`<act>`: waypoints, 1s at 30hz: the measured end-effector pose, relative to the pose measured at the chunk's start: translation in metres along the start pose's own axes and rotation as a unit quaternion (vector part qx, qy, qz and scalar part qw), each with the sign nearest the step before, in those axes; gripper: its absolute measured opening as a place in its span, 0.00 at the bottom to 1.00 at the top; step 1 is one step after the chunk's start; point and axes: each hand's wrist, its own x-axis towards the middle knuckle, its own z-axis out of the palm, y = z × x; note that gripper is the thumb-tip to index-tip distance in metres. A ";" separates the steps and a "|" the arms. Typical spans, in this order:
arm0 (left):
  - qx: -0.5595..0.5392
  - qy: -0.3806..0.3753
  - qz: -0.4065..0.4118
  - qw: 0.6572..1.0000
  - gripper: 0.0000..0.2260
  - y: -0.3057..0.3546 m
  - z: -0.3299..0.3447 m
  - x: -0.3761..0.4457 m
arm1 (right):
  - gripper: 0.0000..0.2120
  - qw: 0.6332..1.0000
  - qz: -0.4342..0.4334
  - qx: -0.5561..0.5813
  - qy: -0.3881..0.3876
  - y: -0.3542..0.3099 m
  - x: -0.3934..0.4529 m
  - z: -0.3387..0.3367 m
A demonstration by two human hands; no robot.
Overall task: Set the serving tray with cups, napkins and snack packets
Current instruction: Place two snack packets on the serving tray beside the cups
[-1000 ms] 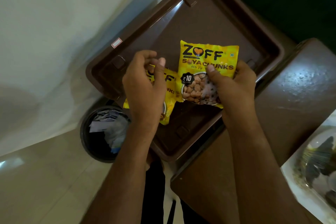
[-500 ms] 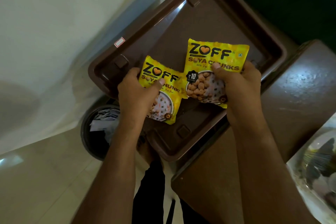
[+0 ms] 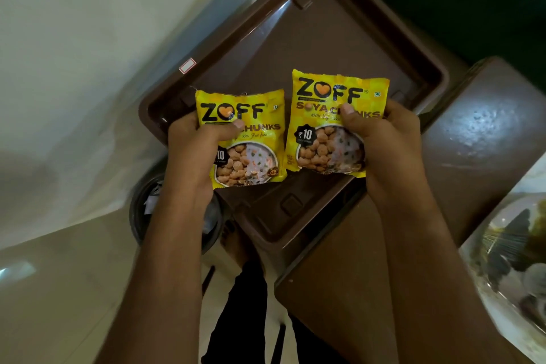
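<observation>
Taking the tray [image 3: 381,29] as my landmark: it is a brown plastic tray with a raised rim, sitting cornerwise on a brown table [image 3: 487,133], one corner overhanging the floor. Nothing rests on the tray floor that I can see.

Off the tray's left overhanging corner, down on the floor, I see a dark bin [image 3: 141,210] with pale scraps inside, partly hidden behind my forearm. A small white sticker [image 3: 187,65] sits on the tray's left rim.

My left hand [image 3: 192,151] hovers over the tray's left part, closed on the left packet [image 3: 245,139]: thumb pressed across the printed front, fingers wrapped behind its left edge. The packet is yellow, marked ZOFF, face up toward me and held above the tray; I cannot tell whether it touches the tray.

Just beside it, over the tray's middle and right part, my right hand [image 3: 381,139] is clamped on the right packet [image 3: 328,121] the same way, thumb on the front, fingers curled behind its right edge. The two packets sit side by side, edges nearly meeting, the right one slightly higher.

Right of the tray, past the table's edge, lies a white printed surface [image 3: 511,248] with a dark blurred pattern.
</observation>
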 end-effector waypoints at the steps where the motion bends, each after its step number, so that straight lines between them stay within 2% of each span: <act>1: -0.007 -0.004 -0.008 1.000 0.09 0.001 -0.001 -0.002 | 0.12 1.000 -0.004 0.002 -0.006 -0.001 -0.003 -0.003; 7: -0.055 -0.034 -0.024 0.998 0.12 0.002 0.002 -0.011 | 0.11 0.999 0.001 0.036 -0.011 0.001 -0.018 -0.021; 11: -0.041 -0.041 -0.018 0.998 0.05 0.002 0.003 -0.013 | 0.12 0.999 0.008 0.043 0.027 0.006 -0.024 -0.031; 19: -0.024 -0.092 -0.009 0.995 0.10 0.013 0.011 -0.007 | 0.12 0.995 0.008 0.071 0.074 0.016 -0.030 -0.040; 25: 0.017 -0.122 0.004 0.992 0.11 0.022 0.025 -0.006 | 0.09 0.991 0.007 0.099 0.091 0.020 -0.036 -0.044; 30: 0.036 -0.134 0.021 0.990 0.07 0.027 0.037 -0.012 | 0.08 0.986 0.004 0.119 0.114 0.024 -0.039 -0.056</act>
